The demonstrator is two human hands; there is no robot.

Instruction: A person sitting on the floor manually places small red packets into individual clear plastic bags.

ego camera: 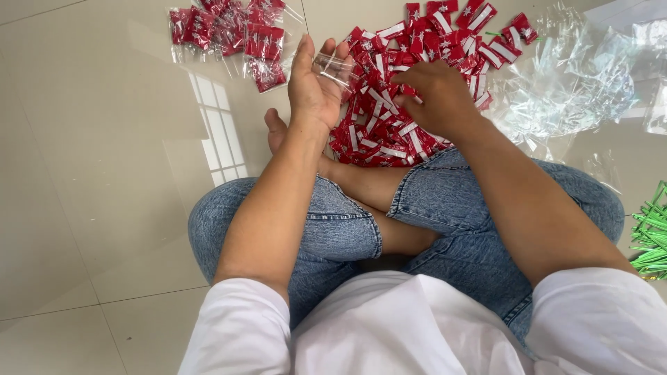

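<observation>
I see the person cross-legged on the glossy pale tiled floor point(104, 139), blue denim jeans point(451, 201), white shirt sleeves. Left hand point(316, 87) is raised palm-up, fingers point(326, 52) loosely curled around a small clear cellophane bag point(335, 69); it's holding that bag, not clenched. Right hand point(434, 94) is knuckles-up, pressed into the pile of small red-and-white wrapped candies point(403, 104), fingertips buried among them; grasp looks closed on a piece or two but I cannot tell for sure. The pile sits on the floor just ahead of the bare foot point(276, 128), between both hands and spreading toward top right. Top left, well apart: filled clear bags of red candies point(233, 35). Right of the pile, touching its edge: heap of empty crinkled clear plastic bags point(577, 83). Far right edge: bundle of green twist ties point(649, 236) near the knee.
</observation>
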